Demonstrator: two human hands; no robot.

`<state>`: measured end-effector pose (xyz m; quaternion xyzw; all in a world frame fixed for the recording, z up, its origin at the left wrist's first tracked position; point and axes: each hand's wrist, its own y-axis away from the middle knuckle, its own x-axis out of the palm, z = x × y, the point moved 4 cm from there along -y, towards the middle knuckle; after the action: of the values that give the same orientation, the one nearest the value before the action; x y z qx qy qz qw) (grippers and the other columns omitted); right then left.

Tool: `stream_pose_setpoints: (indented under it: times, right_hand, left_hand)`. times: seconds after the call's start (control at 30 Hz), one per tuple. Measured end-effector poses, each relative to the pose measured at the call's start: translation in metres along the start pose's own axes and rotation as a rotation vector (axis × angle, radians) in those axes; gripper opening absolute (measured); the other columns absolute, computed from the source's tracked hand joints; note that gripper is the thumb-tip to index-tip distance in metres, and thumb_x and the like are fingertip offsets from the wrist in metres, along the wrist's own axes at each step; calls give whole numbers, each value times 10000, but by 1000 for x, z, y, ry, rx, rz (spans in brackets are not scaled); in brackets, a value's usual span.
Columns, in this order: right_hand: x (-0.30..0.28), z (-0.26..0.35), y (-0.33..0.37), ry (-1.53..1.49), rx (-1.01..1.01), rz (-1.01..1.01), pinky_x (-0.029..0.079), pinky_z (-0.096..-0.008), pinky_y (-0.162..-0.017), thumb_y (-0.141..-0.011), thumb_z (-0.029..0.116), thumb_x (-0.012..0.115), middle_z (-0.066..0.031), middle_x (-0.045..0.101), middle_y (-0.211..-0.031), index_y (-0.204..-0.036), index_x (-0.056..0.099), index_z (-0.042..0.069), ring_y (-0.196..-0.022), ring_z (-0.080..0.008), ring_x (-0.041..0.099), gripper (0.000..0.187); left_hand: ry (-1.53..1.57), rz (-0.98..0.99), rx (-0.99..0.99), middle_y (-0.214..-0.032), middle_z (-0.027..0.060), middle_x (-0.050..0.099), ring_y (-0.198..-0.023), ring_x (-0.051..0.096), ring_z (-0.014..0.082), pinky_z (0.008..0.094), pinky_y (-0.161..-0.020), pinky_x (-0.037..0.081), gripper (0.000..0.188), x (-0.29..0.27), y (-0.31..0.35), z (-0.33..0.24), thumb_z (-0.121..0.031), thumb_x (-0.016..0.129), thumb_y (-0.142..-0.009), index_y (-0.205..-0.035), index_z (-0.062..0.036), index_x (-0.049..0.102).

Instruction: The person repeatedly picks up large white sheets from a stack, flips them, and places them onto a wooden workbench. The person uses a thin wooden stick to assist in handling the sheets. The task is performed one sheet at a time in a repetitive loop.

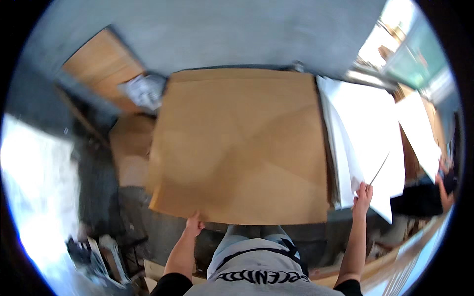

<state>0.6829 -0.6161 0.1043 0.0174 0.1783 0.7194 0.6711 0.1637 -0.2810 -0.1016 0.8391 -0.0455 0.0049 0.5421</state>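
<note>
A large stack of brown paper sheets (242,143) lies in front of me. At its near edge, left of the middle, my left hand (196,223) is closed on the border of the top brown sheet. To the right is a pile of white paper sheets (377,128), with a curled left edge and a corner hanging over the near side. My right hand (363,196) is closed round a thin dark stick (379,167) that points up and away over the white paper. Its fingers also lie against the near part of the white sheets; whether they pinch one is hidden.
A grey wall (237,34) rises behind the stacks. Crumpled white plastic (144,92) and cardboard (103,66) stand at the left. At the far right, another person's hands (444,187) are beside another white sheet (418,130). A wooden rail (390,256) runs at the lower right.
</note>
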Motion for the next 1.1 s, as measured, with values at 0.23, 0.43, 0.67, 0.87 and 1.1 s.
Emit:
stream_pose_setpoints:
  times: [0.23,0.43,0.67,0.87,1.1]
  right_hand:
    - [241,-4,144,130,-434,470,265,-180,-447,-850,204,510,63,395,-653,-899,454,99,-558,-20,350,128]
    - [378,-34,292,452,-783,858,393,-377,-462,-849,200,488,-131,540,-604,-869,399,65,-544,-319,540,163]
    - [433,-104,373,547,-913,1132,416,-411,-454,-855,260,469,-101,565,-596,-866,389,86,-542,-316,559,192]
    - [445,-142,378,557,-748,1175,437,-405,-507,-841,297,481,-121,593,-669,-885,425,79,-587,-318,572,229]
    - [370,-142,309,580,259,1291,428,-260,-434,-803,395,523,-69,591,-582,-770,644,45,-441,-164,568,372]
  left_hand:
    - [36,140,72,-538,10,381,-379,326,127,264,-361,220,275,9,1,9,-393,575,-784,-827,-153,447]
    - [130,356,118,-562,-4,413,-381,324,107,248,-349,203,257,14,-13,19,-389,555,-795,-828,-152,462]
    - [61,469,135,-624,-14,451,-410,358,101,238,-358,239,261,8,-63,50,-425,463,-830,-932,-184,464]
    - [127,451,178,-663,-25,465,-450,392,94,235,-376,276,257,3,-65,53,-411,452,-837,-986,-203,442]
    - [79,227,-110,-604,27,452,-478,420,120,239,-406,323,194,2,-17,20,-297,511,-813,-823,-104,498]
